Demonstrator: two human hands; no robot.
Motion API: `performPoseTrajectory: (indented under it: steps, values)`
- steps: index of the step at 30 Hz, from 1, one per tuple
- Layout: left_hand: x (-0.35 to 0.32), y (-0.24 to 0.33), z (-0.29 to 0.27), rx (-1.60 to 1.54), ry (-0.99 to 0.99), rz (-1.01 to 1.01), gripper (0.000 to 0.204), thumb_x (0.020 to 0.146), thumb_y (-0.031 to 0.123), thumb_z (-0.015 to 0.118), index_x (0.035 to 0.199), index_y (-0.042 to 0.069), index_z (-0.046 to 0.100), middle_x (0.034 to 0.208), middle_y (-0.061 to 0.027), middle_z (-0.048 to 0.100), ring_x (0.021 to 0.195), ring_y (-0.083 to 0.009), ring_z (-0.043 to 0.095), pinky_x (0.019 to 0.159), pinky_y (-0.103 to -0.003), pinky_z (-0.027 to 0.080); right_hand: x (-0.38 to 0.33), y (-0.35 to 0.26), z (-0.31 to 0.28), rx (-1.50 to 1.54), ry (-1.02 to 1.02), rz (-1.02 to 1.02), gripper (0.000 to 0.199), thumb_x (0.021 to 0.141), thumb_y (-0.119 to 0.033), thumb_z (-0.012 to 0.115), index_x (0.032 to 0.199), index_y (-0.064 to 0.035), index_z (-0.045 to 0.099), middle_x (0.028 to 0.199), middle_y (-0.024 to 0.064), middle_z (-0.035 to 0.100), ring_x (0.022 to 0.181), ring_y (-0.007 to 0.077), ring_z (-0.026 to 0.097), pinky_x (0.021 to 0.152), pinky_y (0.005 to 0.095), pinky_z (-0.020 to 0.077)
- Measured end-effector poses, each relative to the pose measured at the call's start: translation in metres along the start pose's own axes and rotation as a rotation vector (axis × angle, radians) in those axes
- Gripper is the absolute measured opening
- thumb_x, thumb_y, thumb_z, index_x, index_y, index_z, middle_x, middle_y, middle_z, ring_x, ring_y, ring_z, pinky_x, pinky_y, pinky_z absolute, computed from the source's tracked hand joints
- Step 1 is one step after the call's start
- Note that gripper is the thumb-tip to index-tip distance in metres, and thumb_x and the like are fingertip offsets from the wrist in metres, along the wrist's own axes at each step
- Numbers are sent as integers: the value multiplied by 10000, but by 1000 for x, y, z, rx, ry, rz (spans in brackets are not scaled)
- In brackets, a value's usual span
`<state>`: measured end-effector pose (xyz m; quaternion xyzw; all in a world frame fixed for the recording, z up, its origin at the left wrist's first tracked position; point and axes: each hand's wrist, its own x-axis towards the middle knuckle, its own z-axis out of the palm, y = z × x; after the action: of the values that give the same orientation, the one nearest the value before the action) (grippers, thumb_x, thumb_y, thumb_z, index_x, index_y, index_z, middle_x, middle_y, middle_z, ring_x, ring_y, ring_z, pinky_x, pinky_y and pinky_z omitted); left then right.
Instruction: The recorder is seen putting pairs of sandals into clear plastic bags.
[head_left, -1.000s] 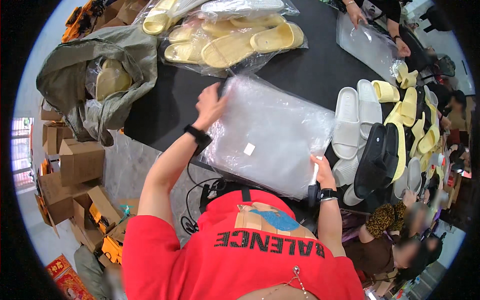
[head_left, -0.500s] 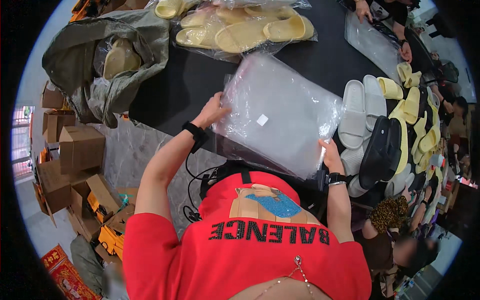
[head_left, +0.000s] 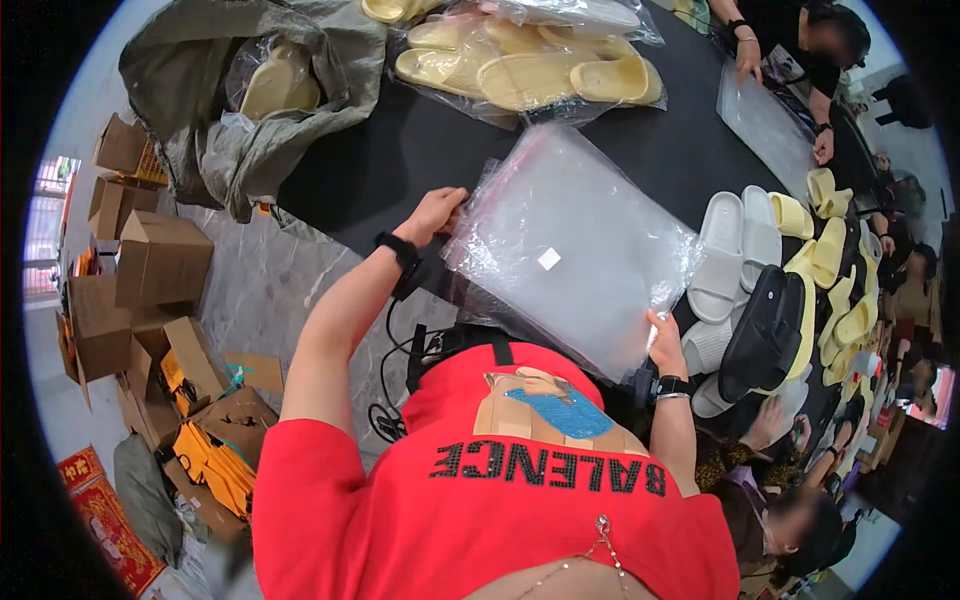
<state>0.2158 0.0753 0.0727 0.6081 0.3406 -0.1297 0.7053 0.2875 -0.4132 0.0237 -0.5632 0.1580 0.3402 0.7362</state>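
Observation:
A stack of clear plastic bags [head_left: 600, 225] with a small white sticker on top lies tilted at the near edge of the black table [head_left: 345, 180]. My left hand [head_left: 436, 212] is closed at the stack's left edge, its fingertips partly hidden. At the near right corner, my right hand [head_left: 665, 342] grips the bags with the thumb on top. Just beyond the stack lie yellow slippers [head_left: 520, 80] packed in clear plastic. Beside my right hand are loose grey slippers [head_left: 716, 258] and a black slipper [head_left: 758, 330].
A grey-green sack [head_left: 200, 150] holding a bagged yellow slipper stands at the far left. Cardboard boxes [head_left: 160, 262] are piled on the floor to the left. At the far right a co-worker's hand [head_left: 748, 62] holds another clear bag [head_left: 765, 125]. More yellow slippers [head_left: 829, 250] line the right side.
The whole view has shifted a little. My left hand has slid from the top of the bags toward their outer edge. A co-worker's hand now reaches among the slippers at the lower right.

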Motion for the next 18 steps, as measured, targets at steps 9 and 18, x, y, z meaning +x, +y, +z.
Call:
performPoseTrajectory:
  steps: [9,18]
  values:
    - [34,37,31,379,208,471,208,795,185,579,841,-18,591,758,-79,621,682,-147,555,646,-282,452,-1,2,4,-83,101,-96,359,837,-47,563,1182,-29,463,1065,62,559,937,187,547,808,336,452]
    - [16,49,15,98,30,340,153,832,189,568,808,41,599,723,-8,566,642,-78,498,525,-236,380,0,4,9,-69,137,-121,357,837,-17,541,1184,-32,455,1080,74,566,959,195,551,833,336,451]
